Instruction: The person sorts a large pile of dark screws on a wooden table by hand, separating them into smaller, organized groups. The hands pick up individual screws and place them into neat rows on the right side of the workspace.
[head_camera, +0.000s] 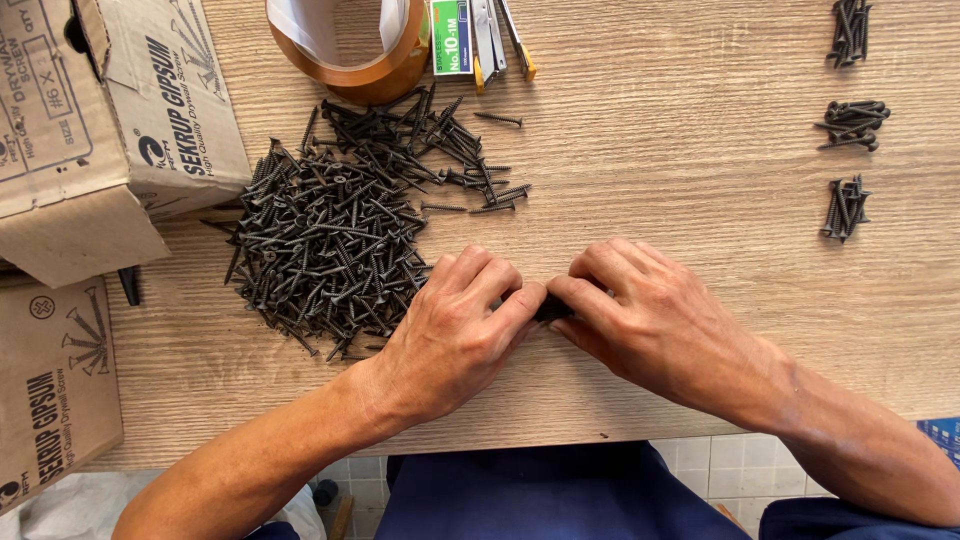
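Hands meet at mid-table: the left hand (455, 325) and right hand (640, 315) both pinch, fingers closed, a small clutch of dark screws (553, 309) between their fingertips. Three finished bundles (850, 120) lie far right (well apart); the big loose pile (340, 225) at left remains, so most of it looks unsorted.

The table (650, 130) looks like pale wood with fine grain lines and a matt top. The screws (330, 235) are dark metal, dull and rough with thread. The boxes (95, 120) are brown matt cardboard, and the tape (375, 72) roll looks shiny.
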